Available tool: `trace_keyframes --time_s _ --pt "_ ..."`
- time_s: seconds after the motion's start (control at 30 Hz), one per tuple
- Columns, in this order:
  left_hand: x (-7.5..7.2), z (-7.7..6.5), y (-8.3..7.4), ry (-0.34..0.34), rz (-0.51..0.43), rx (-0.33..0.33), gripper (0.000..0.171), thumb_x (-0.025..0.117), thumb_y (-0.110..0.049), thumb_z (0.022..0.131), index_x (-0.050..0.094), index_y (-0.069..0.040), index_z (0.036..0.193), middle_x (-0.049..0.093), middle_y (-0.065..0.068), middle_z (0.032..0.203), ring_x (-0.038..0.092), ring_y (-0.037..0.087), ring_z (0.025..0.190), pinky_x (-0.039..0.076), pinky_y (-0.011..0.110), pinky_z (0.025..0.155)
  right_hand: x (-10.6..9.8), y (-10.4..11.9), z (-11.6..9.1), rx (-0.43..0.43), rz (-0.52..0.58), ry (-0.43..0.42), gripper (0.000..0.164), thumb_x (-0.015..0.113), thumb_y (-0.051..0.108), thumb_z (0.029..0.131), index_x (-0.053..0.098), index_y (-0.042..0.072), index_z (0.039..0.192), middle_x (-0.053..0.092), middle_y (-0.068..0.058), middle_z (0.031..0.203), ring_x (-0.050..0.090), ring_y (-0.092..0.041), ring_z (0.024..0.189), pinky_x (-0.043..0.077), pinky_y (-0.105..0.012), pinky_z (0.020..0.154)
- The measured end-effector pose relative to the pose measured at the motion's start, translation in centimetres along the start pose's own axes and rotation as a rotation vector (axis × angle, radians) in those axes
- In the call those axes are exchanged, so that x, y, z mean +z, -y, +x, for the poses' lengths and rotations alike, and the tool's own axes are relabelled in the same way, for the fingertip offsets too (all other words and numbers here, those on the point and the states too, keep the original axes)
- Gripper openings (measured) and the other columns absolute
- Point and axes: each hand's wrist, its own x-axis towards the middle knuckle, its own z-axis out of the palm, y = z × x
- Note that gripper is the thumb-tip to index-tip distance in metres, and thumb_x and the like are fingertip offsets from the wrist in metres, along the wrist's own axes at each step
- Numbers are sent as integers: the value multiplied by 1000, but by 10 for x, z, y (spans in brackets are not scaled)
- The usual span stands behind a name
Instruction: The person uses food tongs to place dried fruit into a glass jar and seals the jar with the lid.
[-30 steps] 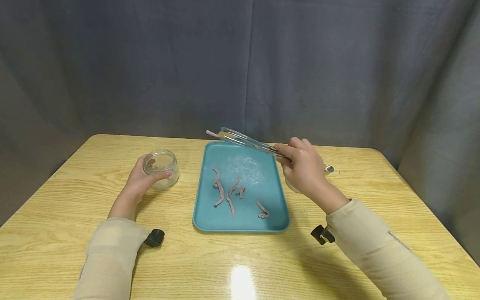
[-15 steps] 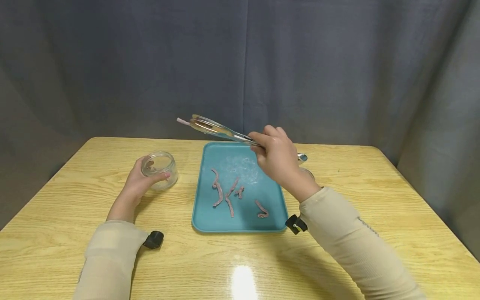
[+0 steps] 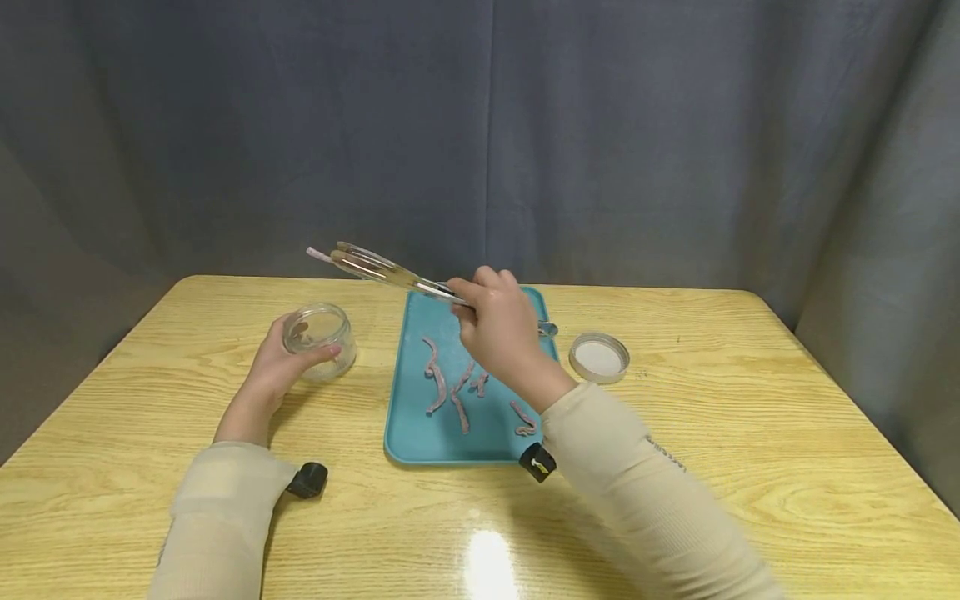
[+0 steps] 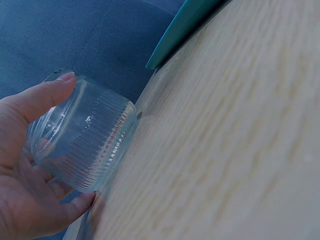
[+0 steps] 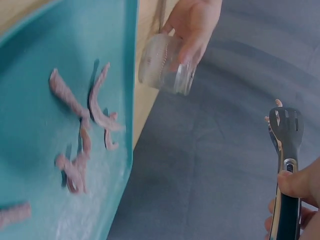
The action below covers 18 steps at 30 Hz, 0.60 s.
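Note:
My left hand grips a clear glass jar standing on the table, its mouth uncovered; the left wrist view shows the ribbed jar wall between thumb and fingers. My right hand holds metal tongs above the far part of the teal tray. Pinched at the tongs' tips, a pinkish strip juts out up and left of the jar in the head view. In the right wrist view the tongs' slotted head hides most of that strip. Several floury, twisted pinkish strips lie on the tray.
A round lid with a white inside lies on the wooden table right of the tray. A grey curtain hangs behind the table's far edge. White powder dusts the tray's far part in the right wrist view.
My right hand has moved left with the tongs and the strip, from over the tray's right side toward the jar. The lid has come into full view. My left hand stays on the jar.

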Motion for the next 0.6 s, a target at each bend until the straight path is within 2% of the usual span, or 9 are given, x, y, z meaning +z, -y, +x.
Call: trace_keyframes --time_s 0.23,0.6 --pt "-3 -3 -1 -4 13 9 97 71 -29 71 4 -8 138 15 19 138 21 42 119 22 55 91 17 13 2 14 -26 34 24 60 13 82 64 14 106 42 1 71 31 -16 59 27 -24 46" --pt "-3 -4 -1 -2 -10 12 98 71 -27 71 3 -7 138 14 20 138 20 42 120 22 54 92 36 26 1 47 -64 142 26 58 14 83 62 17 108 44 3 72 30 -15 59 26 -21 47"
